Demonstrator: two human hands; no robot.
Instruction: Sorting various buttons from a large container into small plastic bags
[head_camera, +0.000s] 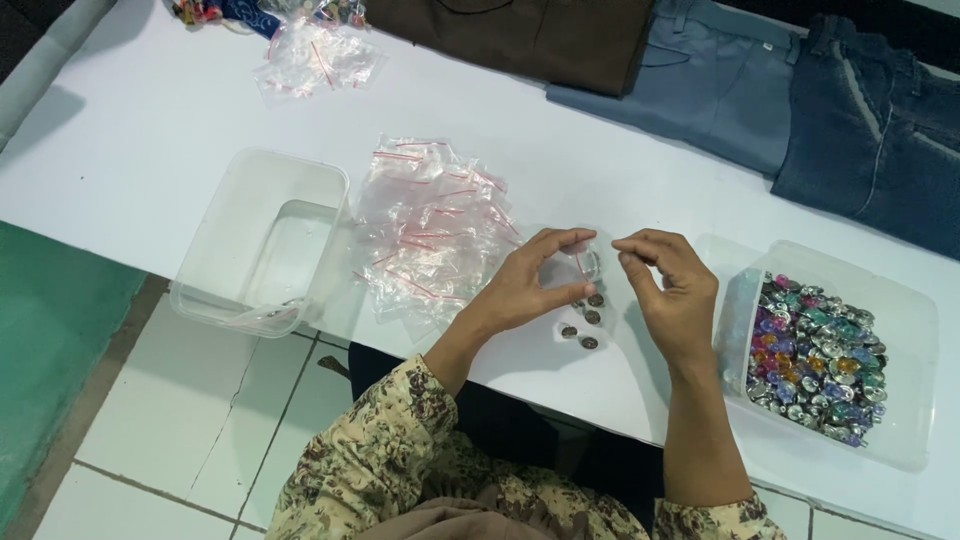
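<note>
A small clear plastic zip bag with a red strip (583, 262) is pinched between the left hand (525, 285) and right hand (675, 295), fingers (560, 240) pulling its mouth apart, apparently to let pieces drop in. Just below, at six o'clock, four small round metal buttons (584, 321) lie on the white bench (150, 120). At three o'clock a clear tub of coloured gem buttons (815, 360) overhangs the near edge; at nine o'clock lie a heap of empty zip bags (430, 225) and an empty clear tub (262, 240). Open room lies behind.
</note>
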